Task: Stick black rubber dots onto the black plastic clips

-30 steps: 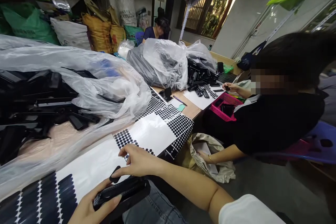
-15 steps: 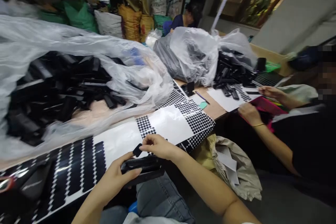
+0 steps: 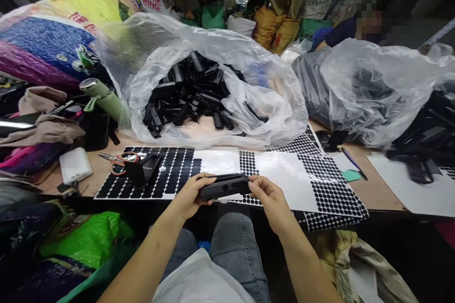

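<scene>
My left hand [image 3: 192, 195] is closed around the left end of a black plastic part [image 3: 224, 189] with a ribbed, carbon-look face, held above the table's front edge. At the part's right end, the thumb and fingers of my right hand [image 3: 267, 195] pinch it; any small sticker under those fingertips is hidden. Behind it lies a sheet of round black stickers [image 3: 249, 163], partly peeled to white backing. Left of my hands is a sheet of larger black stickers [image 3: 177, 170], with a black stand-like piece [image 3: 139, 170] and red-handled scissors [image 3: 121, 161] on it.
A clear plastic bag [image 3: 284, 118] full of black plastic parts [image 3: 192, 90] spreads behind the sheets. To the left are a green flask [image 3: 101, 97] and a white box-like device [image 3: 75, 165]. A pen [image 3: 353, 163] lies right. Another person [image 3: 341, 31] sits at the back.
My view has swung left. The small black sticker pinched in my right fingers no longer shows; that hand is now at the part's right end. The part has been raised and turned.
</scene>
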`<state>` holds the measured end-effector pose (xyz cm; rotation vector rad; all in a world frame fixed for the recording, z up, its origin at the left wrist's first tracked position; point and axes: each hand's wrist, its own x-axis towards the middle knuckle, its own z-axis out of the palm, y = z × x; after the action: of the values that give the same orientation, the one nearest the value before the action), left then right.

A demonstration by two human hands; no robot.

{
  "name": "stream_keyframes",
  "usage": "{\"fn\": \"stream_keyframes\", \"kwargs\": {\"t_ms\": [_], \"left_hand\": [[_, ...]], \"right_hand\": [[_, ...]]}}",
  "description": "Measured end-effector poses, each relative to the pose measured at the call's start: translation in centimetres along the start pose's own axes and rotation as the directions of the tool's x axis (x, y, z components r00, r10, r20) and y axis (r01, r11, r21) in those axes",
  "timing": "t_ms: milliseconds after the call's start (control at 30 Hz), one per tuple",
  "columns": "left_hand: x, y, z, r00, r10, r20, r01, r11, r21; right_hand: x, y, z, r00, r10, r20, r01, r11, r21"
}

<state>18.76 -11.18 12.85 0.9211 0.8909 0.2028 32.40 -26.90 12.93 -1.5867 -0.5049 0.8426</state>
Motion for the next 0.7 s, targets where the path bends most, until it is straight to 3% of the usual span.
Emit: {"fn": "stream_keyframes", "kwargs": {"t_ms": [233,700], "left_hand": [[-0.5,-0.2,-0.3,1.000,-0.006,0.011,0.006,1.000,-0.014],[-0.2,-0.8,-0.4,1.000,-0.016,0.021,0.016,1.000,-0.012]], "right_hand": [[-0.2,0.3,1.8,0.998,-0.052,-0.035,0.050,0.997,-0.058],[-0.2,1.4,1.7,0.996,-0.059,-0.066,0.053,0.994,-0.095]]}}
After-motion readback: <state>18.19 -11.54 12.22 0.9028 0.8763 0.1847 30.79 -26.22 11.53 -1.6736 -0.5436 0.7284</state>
